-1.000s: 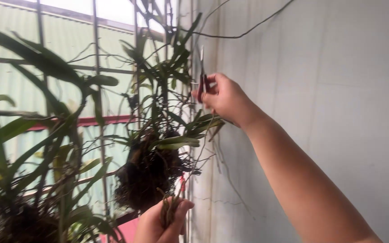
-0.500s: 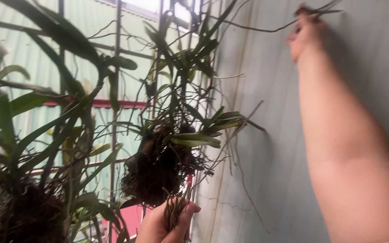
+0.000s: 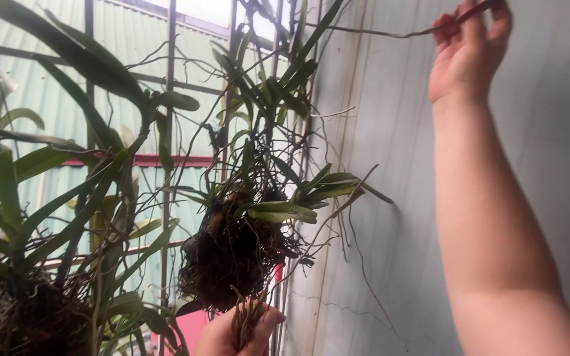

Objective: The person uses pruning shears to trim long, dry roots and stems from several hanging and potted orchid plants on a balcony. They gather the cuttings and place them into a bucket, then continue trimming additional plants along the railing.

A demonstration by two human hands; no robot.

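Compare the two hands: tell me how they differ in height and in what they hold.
The right hand is raised to the frame's top by the grey wall, gripping a reddish tool handle at a long thin stem. The left hand sits low at the bottom edge, clutching a bundle of cut roots. Both are bare and closed.

The right hand (image 3: 468,56) is now up at the top right of the view against the grey wall (image 3: 549,165), well above where it was 1 second ago, beside the hanging plant (image 3: 245,217). It holds red-handled scissors (image 3: 473,12) at a long thin root (image 3: 377,31); half a second ago it was blurred in motion. The view has shifted right.
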